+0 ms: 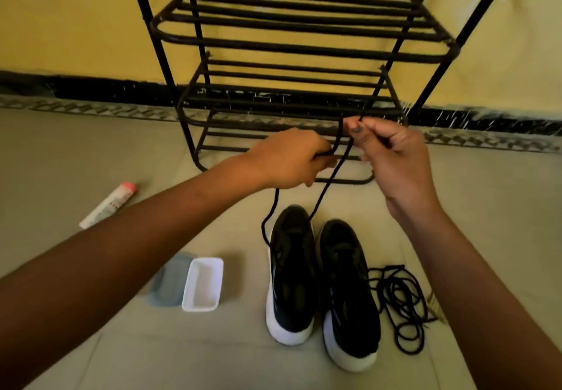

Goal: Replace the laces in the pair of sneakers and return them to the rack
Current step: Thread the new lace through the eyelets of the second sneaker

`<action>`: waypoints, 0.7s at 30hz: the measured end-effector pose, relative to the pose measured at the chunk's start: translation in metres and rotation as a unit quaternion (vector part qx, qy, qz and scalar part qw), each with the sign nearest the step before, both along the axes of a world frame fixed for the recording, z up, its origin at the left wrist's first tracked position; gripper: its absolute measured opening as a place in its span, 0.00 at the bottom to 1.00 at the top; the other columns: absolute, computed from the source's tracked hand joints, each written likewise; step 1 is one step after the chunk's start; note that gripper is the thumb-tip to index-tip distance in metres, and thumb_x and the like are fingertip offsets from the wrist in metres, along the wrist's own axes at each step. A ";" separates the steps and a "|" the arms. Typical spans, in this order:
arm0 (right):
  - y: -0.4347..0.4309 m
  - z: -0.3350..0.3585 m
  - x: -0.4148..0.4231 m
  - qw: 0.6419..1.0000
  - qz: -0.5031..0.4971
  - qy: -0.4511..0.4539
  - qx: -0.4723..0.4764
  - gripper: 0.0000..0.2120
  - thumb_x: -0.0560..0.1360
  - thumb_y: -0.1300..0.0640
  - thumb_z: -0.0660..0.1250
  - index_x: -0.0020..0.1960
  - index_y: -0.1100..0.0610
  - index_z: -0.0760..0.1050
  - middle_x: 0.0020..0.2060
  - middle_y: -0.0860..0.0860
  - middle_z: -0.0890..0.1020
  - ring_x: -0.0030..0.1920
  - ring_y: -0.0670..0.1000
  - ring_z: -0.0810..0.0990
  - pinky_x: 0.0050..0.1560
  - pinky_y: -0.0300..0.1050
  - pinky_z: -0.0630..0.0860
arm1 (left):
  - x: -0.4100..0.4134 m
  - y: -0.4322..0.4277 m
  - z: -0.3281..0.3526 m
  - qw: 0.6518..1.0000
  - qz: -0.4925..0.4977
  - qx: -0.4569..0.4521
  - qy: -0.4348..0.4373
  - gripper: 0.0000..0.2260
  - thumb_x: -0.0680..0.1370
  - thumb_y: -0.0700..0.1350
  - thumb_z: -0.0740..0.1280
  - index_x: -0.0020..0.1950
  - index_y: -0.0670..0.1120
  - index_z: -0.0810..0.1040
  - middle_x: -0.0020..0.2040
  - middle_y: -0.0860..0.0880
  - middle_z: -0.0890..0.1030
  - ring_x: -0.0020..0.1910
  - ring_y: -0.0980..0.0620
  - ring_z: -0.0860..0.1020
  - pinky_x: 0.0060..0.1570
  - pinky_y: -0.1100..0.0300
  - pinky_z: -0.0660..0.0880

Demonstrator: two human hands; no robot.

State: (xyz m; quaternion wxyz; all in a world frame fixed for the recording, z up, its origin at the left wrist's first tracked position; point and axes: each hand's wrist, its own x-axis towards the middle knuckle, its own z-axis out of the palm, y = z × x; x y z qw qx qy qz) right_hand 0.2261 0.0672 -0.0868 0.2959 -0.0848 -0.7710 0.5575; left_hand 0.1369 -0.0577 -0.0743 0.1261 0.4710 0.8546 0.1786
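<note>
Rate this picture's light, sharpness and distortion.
Head view, distortion: wide-angle warp splays the rack posts and bows the skirting. Head view, light: warm and dim, with pale patches high on the wall. Head view, sharpness: soft throughout; the sneakers lose detail in black, but the lace stays traceable.

White tube (106,205), pink cap, lying on beige floor covering (60,146), left side, cap end toward wall. White rectangular tub (203,284), open side up, nearer. Grey-blue lid (168,283) flat, against tub's left side. Yellow wall (76,24) behind; black skirting (91,88) along base, patterned strip (91,110) below.
</note>
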 end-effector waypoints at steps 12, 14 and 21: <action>0.019 -0.121 0.011 0.941 -0.001 -0.311 0.134 0.07 0.75 0.54 0.68 0.49 0.54 0.82 0.37 0.42 0.81 0.37 0.40 0.76 0.42 0.35 0.72 | -0.011 -0.039 -0.156 0.961 0.140 -0.159 -0.176 0.11 0.80 0.48 0.59 0.52 0.44 0.79 0.47 0.46 0.83 0.33 0.51 0.80 0.40 0.60 0.74; 0.014 -0.149 0.010 0.915 0.027 -0.358 0.184 0.07 0.74 0.53 0.69 0.49 0.54 0.83 0.45 0.47 0.84 0.45 0.45 0.80 0.47 0.37 0.73 | -0.014 -0.035 -0.170 0.969 0.150 -0.142 -0.138 0.11 0.80 0.49 0.60 0.51 0.45 0.79 0.47 0.45 0.82 0.42 0.46 0.81 0.46 0.56 0.75; -0.008 -0.194 0.003 0.875 0.044 -0.432 0.213 0.16 0.70 0.43 0.71 0.51 0.53 0.80 0.44 0.48 0.82 0.45 0.48 0.80 0.47 0.42 0.76 | -0.020 -0.014 -0.196 0.979 0.149 -0.090 -0.105 0.10 0.76 0.50 0.67 0.53 0.45 0.79 0.51 0.45 0.81 0.50 0.45 0.78 0.45 0.58 0.71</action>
